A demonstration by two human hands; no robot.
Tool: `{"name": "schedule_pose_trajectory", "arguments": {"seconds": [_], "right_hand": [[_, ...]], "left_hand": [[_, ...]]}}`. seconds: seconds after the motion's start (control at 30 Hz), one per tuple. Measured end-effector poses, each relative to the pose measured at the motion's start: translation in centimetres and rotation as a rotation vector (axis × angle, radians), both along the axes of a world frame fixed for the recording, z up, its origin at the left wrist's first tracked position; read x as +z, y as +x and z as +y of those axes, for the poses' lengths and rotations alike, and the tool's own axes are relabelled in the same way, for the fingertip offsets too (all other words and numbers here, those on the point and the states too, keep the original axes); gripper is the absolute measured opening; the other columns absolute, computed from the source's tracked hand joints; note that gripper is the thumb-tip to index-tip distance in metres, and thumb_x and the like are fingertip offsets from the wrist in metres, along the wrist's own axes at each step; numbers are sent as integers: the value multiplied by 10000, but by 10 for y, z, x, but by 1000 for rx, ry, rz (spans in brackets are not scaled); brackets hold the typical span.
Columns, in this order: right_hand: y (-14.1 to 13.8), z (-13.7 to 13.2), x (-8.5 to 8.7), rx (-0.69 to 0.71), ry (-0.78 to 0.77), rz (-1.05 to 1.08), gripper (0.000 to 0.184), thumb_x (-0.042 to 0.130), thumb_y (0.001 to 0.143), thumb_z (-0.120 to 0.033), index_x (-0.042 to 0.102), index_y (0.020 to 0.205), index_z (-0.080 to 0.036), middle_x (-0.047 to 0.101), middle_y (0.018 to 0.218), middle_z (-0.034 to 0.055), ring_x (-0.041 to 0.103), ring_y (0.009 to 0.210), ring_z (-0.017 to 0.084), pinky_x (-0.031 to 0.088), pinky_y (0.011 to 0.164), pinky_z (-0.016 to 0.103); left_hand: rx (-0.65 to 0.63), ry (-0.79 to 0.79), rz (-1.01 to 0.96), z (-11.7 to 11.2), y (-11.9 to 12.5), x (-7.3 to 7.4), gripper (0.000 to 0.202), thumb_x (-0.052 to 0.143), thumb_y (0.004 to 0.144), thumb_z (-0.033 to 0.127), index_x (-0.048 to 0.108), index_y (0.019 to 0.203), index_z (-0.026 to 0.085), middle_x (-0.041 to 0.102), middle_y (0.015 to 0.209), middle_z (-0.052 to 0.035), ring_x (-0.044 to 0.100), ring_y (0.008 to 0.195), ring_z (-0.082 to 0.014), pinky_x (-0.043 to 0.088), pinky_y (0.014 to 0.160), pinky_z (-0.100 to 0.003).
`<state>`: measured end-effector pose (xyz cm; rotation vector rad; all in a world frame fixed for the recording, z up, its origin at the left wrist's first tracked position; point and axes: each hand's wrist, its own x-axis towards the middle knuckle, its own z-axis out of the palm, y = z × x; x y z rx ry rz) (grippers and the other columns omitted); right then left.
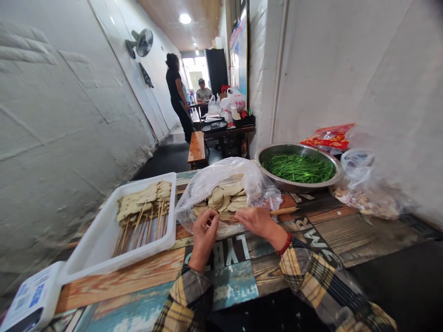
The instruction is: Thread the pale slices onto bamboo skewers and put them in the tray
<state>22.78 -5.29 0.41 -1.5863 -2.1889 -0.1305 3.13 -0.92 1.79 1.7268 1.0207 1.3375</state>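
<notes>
Two hands (205,230) (258,223) near pale slices (218,198), tabletop lettering (231,251) partly legible

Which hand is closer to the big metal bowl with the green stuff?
Right. The right hand is in front and left of the metal bowl; the left hand is farther left, near the white tray.

The ceiling lamp (185,19) and far opening (195,68) glare (nearly washed white), while the left wall (65,115) looks stretched.
</notes>
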Motion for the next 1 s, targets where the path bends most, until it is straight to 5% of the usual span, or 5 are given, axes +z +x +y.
{"name": "schedule_pose_trajectory", "arguments": {"seconds": [0.27, 0.57, 0.7, 0.87, 1.0], "right_hand": [[34, -1, 8, -58, -68, 27, 326, 475, 972, -349, 672, 760, -200, 709, 754, 26, 635, 715, 160, 323, 590, 246], [63, -4, 7, -157, -25, 150, 193, 558, 892, -295, 728, 876, -203, 717, 910, 66, 646, 865, 208, 421, 743, 285], [52, 3, 6, -110, 91, 403, 212, 544, 875, -261, 722, 958, -181, 704, 925, 93, 639, 858, 220, 464, 780, 329], [23, 2, 9, 95, -101, 924, 370, 606, 838, -360, 661, 1158, -182, 680, 821, 40, 592, 667, 159, 465, 581, 259], [10, 0, 12, 100, -150, 1309, 339, 573, 868, -454, 700, 1030, -185, 670, 818, 36, 582, 688, 145, 453, 591, 244]], "left_hand": [[94, -344, -569, 13, -15, -9, 232, 650, 730, 376, 506, 759, 196, 604, 685, 23, 569, 600, -113, 404, 547, -221], [190, -392, -846, 26, -23, -18, 276, 684, 662, 306, 475, 796, 187, 657, 624, 21, 639, 565, -134, 458, 541, -224], [81, -443, -899, 25, -21, -20, 266, 703, 683, 291, 491, 800, 181, 684, 664, -8, 673, 635, -147, 503, 615, -246], [-38, -472, -827, 16, -14, -17, 278, 719, 719, 334, 506, 801, 175, 699, 732, -33, 679, 659, -145, 513, 629, -253], [-51, -498, -749, 10, -9, -12, 306, 732, 707, 354, 501, 784, 169, 689, 746, -32, 668, 652, -138, 504, 622, -251]]}}
